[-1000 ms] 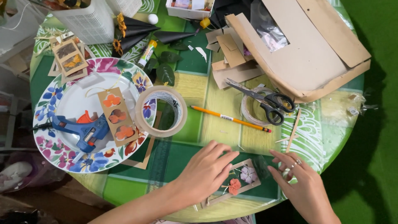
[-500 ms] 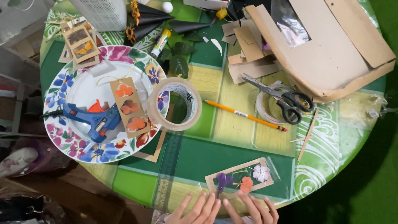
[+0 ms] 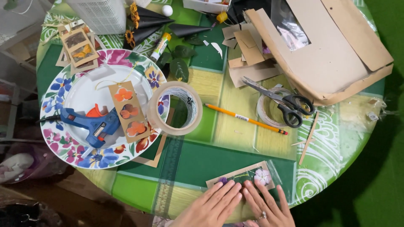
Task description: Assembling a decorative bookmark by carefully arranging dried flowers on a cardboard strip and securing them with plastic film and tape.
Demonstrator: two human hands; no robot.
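Brown card frames the pressed-flower bookmark (image 3: pixel 246 177), which lies flat at the near edge of the round table (image 3: pixel 336 138), towards the right, inside a clear sleeve whose outline is hard to trace. Both hands press down on its near half with flat, extended fingers; neither grips it. The left hand (image 3: pixel 214 206) and the right hand (image 3: pixel 267 206), which wears a ring, lie side by side and nearly touch, and they hide the card's near edge and some of its flowers. The wrists are cut off by the bottom of the view.

Farther off, a yellow pencil (image 3: pixel 246 119) lies aslant at mid-table. To its left a roll of clear packing tape (image 3: pixel 176 108) leans on the rim of a flowered plate (image 3: pixel 54 138). On the plate rest a blue glue gun (image 3: pixel 90 124) and a finished bookmark (image 3: pixel 128 111) with orange blooms. To the right, black-handled scissors (image 3: pixel 282 101) lie across a smaller tape roll (image 3: pixel 265 111), partly covering it. A cut cardboard box (image 3: pixel 332 54) fills the far right; its contents are unclear.
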